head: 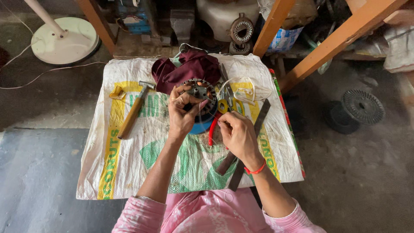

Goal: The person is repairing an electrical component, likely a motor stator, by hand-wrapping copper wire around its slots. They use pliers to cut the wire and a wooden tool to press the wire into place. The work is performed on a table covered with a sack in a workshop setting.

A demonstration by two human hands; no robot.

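Behind left hand [183,113] grip pinching motor stator [199,92], half hidden; right hand [237,133] pinching barely visible wire.

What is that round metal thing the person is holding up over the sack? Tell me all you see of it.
The round metal part looks like a small motor core: a dark ring with coppery windings showing inside. It sits on a blue base over the printed sack, beside a maroon cloth. The left hand grips its front; the right hand pinches something fine near it.
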